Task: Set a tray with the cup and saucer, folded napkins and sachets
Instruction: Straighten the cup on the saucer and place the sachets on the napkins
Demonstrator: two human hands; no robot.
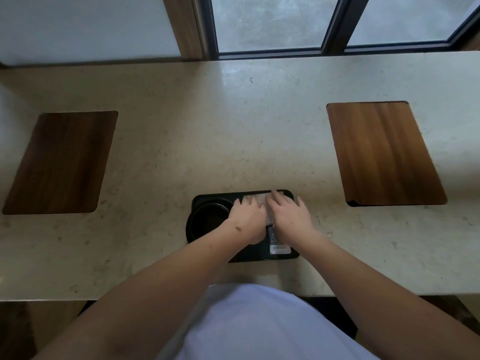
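A black tray [205,198] lies on the pale stone counter, close to its near edge. A black cup on a black saucer [205,219] fills the tray's left part. A white napkin [255,198] lies across the tray's far right part. My left hand [246,219] and my right hand [288,216] both rest flat on the napkin with fingers stretched out, hiding most of it. A white sachet [279,249] with print lies on the tray's near right corner, below my right hand.
Two dark wooden panels are set flush into the stone counter [233,126], one at the left [62,162] and one at the right [381,152]. A window with dark frames [330,24] runs along the far side.
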